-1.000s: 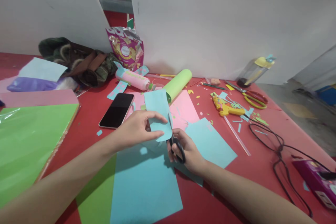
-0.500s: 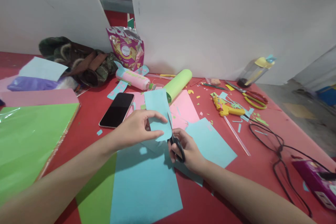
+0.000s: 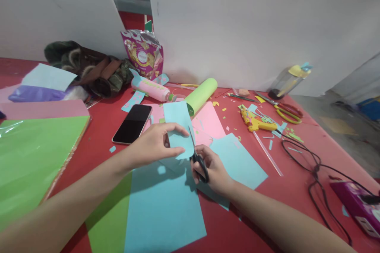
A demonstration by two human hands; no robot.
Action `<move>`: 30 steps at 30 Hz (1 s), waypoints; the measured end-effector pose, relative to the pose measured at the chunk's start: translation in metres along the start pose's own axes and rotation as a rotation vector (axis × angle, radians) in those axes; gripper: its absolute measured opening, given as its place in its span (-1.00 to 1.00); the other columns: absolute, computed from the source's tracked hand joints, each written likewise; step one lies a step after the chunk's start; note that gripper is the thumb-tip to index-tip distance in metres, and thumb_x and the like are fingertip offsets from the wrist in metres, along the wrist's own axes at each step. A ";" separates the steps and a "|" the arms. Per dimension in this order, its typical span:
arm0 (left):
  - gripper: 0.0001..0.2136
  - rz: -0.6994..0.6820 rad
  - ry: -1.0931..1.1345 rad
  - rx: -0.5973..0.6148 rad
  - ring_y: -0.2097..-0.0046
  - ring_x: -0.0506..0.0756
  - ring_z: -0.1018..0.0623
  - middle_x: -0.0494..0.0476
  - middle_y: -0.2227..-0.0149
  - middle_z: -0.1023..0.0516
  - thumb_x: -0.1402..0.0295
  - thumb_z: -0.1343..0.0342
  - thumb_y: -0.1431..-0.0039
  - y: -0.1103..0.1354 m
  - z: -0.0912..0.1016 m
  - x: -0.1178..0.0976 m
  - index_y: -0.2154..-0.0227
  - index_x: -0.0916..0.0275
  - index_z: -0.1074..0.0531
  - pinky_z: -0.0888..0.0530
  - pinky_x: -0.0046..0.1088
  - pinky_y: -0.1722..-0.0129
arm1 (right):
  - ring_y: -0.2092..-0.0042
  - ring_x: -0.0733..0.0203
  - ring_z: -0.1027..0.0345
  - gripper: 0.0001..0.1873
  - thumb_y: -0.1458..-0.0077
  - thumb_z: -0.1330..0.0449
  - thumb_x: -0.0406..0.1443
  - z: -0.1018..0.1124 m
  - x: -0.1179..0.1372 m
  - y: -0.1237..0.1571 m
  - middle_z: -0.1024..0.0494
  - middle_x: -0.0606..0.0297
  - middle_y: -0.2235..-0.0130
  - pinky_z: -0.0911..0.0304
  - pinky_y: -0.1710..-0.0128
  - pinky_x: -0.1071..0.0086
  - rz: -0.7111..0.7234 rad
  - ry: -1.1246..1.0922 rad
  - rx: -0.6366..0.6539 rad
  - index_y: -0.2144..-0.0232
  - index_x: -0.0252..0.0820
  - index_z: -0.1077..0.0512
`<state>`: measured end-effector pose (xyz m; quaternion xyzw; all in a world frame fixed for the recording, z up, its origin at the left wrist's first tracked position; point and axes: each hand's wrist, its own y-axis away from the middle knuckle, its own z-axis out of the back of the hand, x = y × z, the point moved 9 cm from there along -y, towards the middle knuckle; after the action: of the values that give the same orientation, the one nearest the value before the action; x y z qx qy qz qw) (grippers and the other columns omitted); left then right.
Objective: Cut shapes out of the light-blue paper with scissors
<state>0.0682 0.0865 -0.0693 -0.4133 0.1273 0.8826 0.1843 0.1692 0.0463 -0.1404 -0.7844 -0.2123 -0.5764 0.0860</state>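
Between its thumb and fingers, my left hand [image 3: 157,142] holds a light-blue paper piece [image 3: 177,116] with a rounded lower corner. My right hand [image 3: 212,170] grips black-handled scissors [image 3: 200,168], fingers in the loops. The blades stand along the right edge of the held piece and touch it. Below both hands lies a larger light-blue sheet [image 3: 163,209], partly over a green sheet [image 3: 109,217]. Another light-blue sheet [image 3: 240,162] lies right of the scissors, and a pink sheet [image 3: 212,120] shows behind them.
A phone [image 3: 132,123] lies left of the paper, near a pink decorated bottle [image 3: 152,89] and a green paper roll [image 3: 202,97]. To the right are a yellow glue gun [image 3: 257,122], scraps, red-and-yellow scissors [image 3: 287,112], a black cable [image 3: 315,166] and a purple power strip [image 3: 356,205].
Almost nothing differs. The scissor blades have shifted very slightly at the paper's right edge; both hands keep their hold.
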 end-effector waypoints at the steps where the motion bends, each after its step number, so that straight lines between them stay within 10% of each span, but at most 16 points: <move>1: -0.74 0.001 0.003 0.003 0.67 -0.11 -0.10 -0.18 0.68 -0.10 0.33 -0.15 0.12 0.000 0.000 0.000 0.30 0.23 -0.39 -0.12 -0.64 0.68 | 0.71 0.50 -0.18 -0.50 0.24 -0.24 0.00 0.000 0.000 0.000 -0.26 0.57 0.60 -0.05 0.74 0.58 0.000 -0.001 -0.001 0.36 -0.16 -0.17; 30: -0.67 -0.043 -0.023 0.009 0.61 -0.09 -0.23 -0.11 0.56 -0.26 0.31 -0.15 0.13 0.002 0.000 -0.004 0.23 0.21 -0.34 -0.20 -0.61 0.63 | 0.68 0.45 -0.19 -0.51 0.19 -0.19 0.03 -0.007 -0.001 0.002 -0.32 0.51 0.58 0.05 0.68 0.54 -0.009 -0.027 0.056 0.34 -0.14 -0.16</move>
<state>0.0696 0.0837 -0.0660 -0.4049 0.1204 0.8826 0.2064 0.1642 0.0414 -0.1393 -0.7884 -0.2333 -0.5599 0.1025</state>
